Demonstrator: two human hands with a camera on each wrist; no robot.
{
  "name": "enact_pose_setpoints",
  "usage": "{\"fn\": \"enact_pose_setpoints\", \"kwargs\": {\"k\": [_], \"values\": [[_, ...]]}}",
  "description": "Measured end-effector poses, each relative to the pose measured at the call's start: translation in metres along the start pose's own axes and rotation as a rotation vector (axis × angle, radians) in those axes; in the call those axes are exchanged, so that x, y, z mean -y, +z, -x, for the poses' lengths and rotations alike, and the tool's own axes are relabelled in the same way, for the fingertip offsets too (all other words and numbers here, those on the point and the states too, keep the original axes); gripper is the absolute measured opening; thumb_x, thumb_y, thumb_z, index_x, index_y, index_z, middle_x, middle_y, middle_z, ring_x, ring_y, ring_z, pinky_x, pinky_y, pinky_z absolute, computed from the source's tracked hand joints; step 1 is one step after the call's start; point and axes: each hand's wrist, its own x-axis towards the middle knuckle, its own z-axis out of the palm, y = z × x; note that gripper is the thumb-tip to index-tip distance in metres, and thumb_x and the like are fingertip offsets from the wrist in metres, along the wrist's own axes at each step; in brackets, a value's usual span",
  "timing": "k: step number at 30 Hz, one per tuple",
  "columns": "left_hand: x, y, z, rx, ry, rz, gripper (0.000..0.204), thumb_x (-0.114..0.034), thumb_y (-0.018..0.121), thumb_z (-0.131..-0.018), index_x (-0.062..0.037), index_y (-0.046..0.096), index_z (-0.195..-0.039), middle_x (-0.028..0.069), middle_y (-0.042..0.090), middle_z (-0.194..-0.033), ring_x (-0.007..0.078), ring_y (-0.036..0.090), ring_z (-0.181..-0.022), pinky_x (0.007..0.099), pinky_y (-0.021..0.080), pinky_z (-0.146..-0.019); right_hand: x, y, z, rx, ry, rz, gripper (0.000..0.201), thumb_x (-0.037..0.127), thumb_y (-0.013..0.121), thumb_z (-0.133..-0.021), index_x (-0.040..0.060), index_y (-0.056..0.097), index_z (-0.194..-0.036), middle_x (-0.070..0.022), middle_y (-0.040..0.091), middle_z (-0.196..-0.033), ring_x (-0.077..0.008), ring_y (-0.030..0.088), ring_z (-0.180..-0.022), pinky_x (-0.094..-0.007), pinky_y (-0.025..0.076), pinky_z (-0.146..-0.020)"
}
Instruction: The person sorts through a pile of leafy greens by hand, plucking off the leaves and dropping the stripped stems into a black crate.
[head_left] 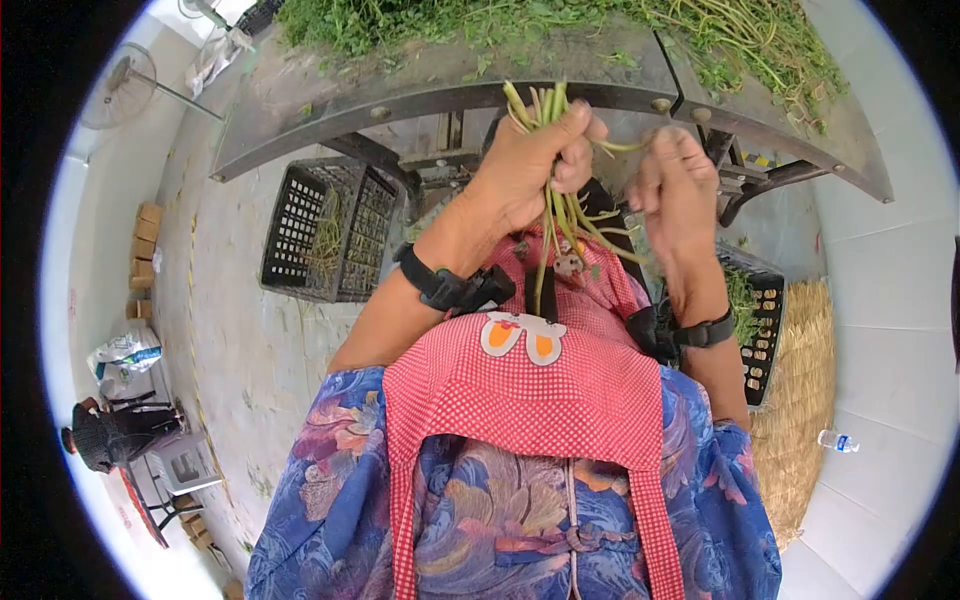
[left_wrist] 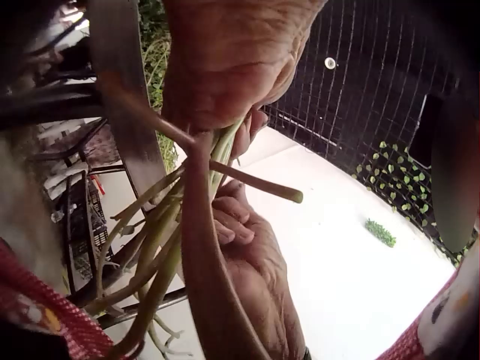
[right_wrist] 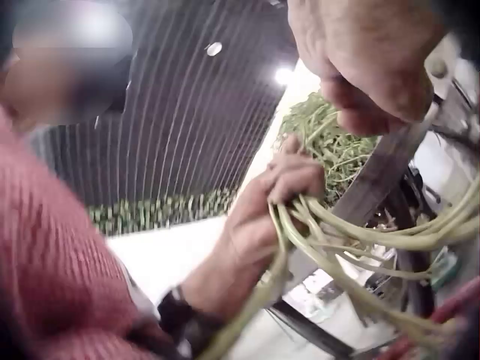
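Observation:
My left hand (head_left: 530, 165) grips a bunch of long green stems (head_left: 555, 215) in front of the apron, at the table's near edge. Cut ends stick up above its thumb and the thin, branching ends hang below. To the right, my right hand (head_left: 680, 185) is raised with bent fingers, pinching the end of a single stem (head_left: 622, 147) that bends out of the bunch. In the left wrist view a thick stem (left_wrist: 202, 225) crosses in front of the right hand (left_wrist: 255, 270). Several stems (right_wrist: 337, 232) trail from the left hand (right_wrist: 281, 187) in the right wrist view.
Loose greens (head_left: 430, 25) and piled stems (head_left: 750, 40) cover the dark table (head_left: 330, 100). A black crate (head_left: 330, 230) stands on the floor at left, another crate (head_left: 762, 330) at right beside a straw mat (head_left: 805, 370). Another person (head_left: 125, 435) is at far left.

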Motion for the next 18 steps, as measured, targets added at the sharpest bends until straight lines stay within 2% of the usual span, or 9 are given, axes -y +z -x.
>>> {"fn": "enact_pose_setpoints", "kwargs": {"k": [3, 7, 9, 11, 12, 13, 14, 17, 18], "values": [[-0.008, -0.018, -0.002, 0.003, 0.006, 0.178, 0.025, -0.021, 0.053, -0.091, 0.0022, 0.057, -0.084, -0.0029, 0.039, -0.054, 0.0066, 0.036, -0.044, 0.0191, 0.029, -0.038, 0.006, -0.014, -0.001, -0.004, 0.084, -0.144, 0.028, 0.029, 0.054, -0.09, 0.0041, 0.051, -0.078, 0.0008, 0.042, -0.053, -0.0094, 0.036, -0.041, -0.0248, 0.035, -0.042], [-0.035, -0.05, 0.018, -0.066, 0.087, 0.137, 0.029, -0.027, 0.052, -0.091, -0.0018, 0.057, -0.077, -0.0032, 0.038, -0.053, 0.0065, 0.036, -0.045, 0.0196, 0.028, -0.039, -0.016, -0.04, 0.008, -0.102, 0.206, 0.095, 0.033, 0.034, 0.052, -0.091, 0.0062, 0.05, -0.073, -0.0002, 0.042, -0.054, -0.0107, 0.037, -0.043, -0.0253, 0.035, -0.043], [-0.06, -0.071, 0.041, -0.181, 0.125, 0.039, 0.031, -0.03, 0.053, -0.091, -0.0042, 0.055, -0.074, -0.0041, 0.037, -0.052, 0.0067, 0.035, -0.045, 0.0205, 0.028, -0.04, -0.031, -0.053, 0.009, -0.077, 0.262, 0.132, 0.033, 0.034, 0.053, -0.09, 0.0073, 0.05, -0.072, -0.0004, 0.042, -0.054, -0.0107, 0.038, -0.043, -0.0254, 0.035, -0.043], [-0.084, -0.093, 0.07, -0.463, 0.21, -0.058, 0.031, -0.032, 0.055, -0.089, -0.0058, 0.055, -0.072, -0.0049, 0.035, -0.05, 0.0071, 0.035, -0.045, 0.0214, 0.027, -0.04, -0.045, -0.064, 0.01, -0.108, 0.321, 0.203, 0.03, 0.032, 0.054, -0.09, 0.0075, 0.05, -0.072, -0.0009, 0.043, -0.054, -0.0109, 0.04, -0.044, -0.0258, 0.036, -0.043], [-0.092, -0.108, 0.086, -0.553, 0.236, -0.114, 0.032, -0.034, 0.058, -0.087, -0.0076, 0.053, -0.07, -0.0053, 0.035, -0.05, 0.0074, 0.034, -0.043, 0.0225, 0.027, -0.041, -0.052, -0.066, 0.011, -0.075, 0.337, 0.196, 0.03, 0.032, 0.054, -0.09, 0.0075, 0.05, -0.072, -0.0009, 0.043, -0.054, -0.0109, 0.04, -0.044, -0.0258, 0.036, -0.043], [-0.098, -0.123, 0.106, -0.576, 0.251, -0.116, 0.032, -0.034, 0.058, -0.087, -0.0076, 0.053, -0.07, -0.0053, 0.035, -0.05, 0.0074, 0.034, -0.043, 0.0225, 0.027, -0.041, -0.056, -0.066, 0.013, -0.122, 0.381, 0.226, 0.03, 0.031, 0.055, -0.089, 0.0076, 0.05, -0.072, -0.0009, 0.044, -0.054, -0.011, 0.04, -0.045, -0.0261, 0.036, -0.043], [-0.099, -0.138, 0.126, -0.688, 0.223, -0.239, 0.031, -0.034, 0.059, -0.087, -0.0078, 0.053, -0.07, -0.0048, 0.037, -0.05, 0.0073, 0.034, -0.043, 0.0227, 0.028, -0.041, -0.059, -0.069, 0.014, -0.173, 0.42, 0.26, 0.029, 0.03, 0.056, -0.089, 0.0078, 0.05, -0.072, -0.0009, 0.045, -0.055, -0.0111, 0.041, -0.045, -0.0265, 0.036, -0.043], [-0.046, -0.186, 0.192, -1.107, -0.042, -0.677, 0.032, -0.033, 0.061, -0.085, -0.0051, 0.057, -0.069, -0.0016, 0.049, -0.052, 0.0087, 0.041, -0.043, 0.0232, 0.032, -0.042, -0.079, -0.095, 0.02, -0.153, 0.537, 0.332, 0.027, 0.029, 0.056, -0.089, 0.0071, 0.051, -0.074, -0.0007, 0.046, -0.055, -0.0112, 0.041, -0.045, -0.0272, 0.036, -0.042], [-0.02, -0.207, 0.212, -1.088, -0.117, -0.822, 0.034, -0.034, 0.062, -0.084, -0.0038, 0.058, -0.07, 0.0007, 0.053, -0.054, 0.0098, 0.045, -0.045, 0.0256, 0.035, -0.043, -0.085, -0.102, 0.02, -0.102, 0.539, 0.317, 0.026, 0.029, 0.057, -0.089, 0.0068, 0.053, -0.075, -0.0004, 0.046, -0.055, -0.0107, 0.041, -0.045, -0.0264, 0.035, -0.042]]}}
